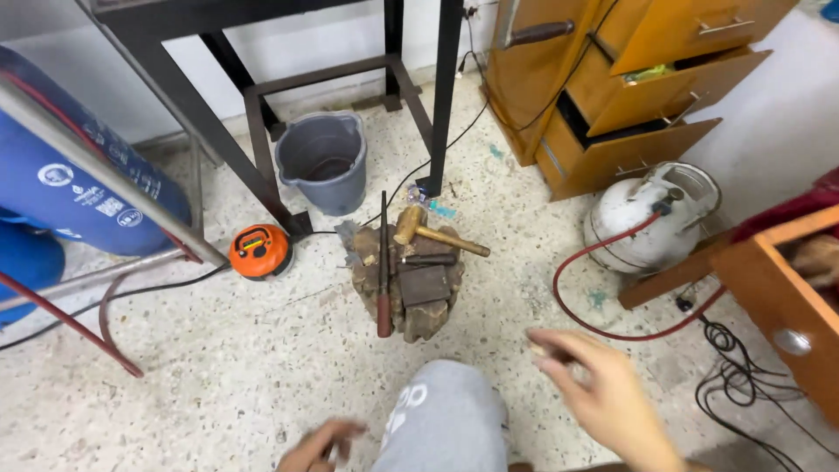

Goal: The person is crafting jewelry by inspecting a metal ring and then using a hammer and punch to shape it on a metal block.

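Fingers, right: our right hand (603, 398) is blurred, fingers (551, 343) loosely curled, seemingly pinching a small pale bit at the tips; we can't tell what it is.
Fingers, left: our left hand (322, 444) sits low at the frame edge, fingers curled inward; grip contents not readable, blurred.
Between hands: our grey-trousered knee (446, 419), pointing at the stump.
Nearest work item: rough wooden stump block (411, 301) on the speckled terrazzo floor (218, 367), just ahead of the knee, apart from both hands.
On stump: wooden-headed mallet with wooden handle (433, 231) lying across the top; dark square steel block (423, 284); long dark rod with a reddish handle (384, 271) laid along the left side, handle end toward us.
Left of stump: round orange tape-like reel (260, 251), near a black metal frame leg (262, 188).
Behind: grey plastic bucket (323, 160) under the black frame.
Right: white gas cylinder (651, 218) with a red hose (594, 262) looping over the floor; orange-brown wooden drawer cabinet (620, 87), drawers pulled open.
Far left: blue cylinder (61, 175).
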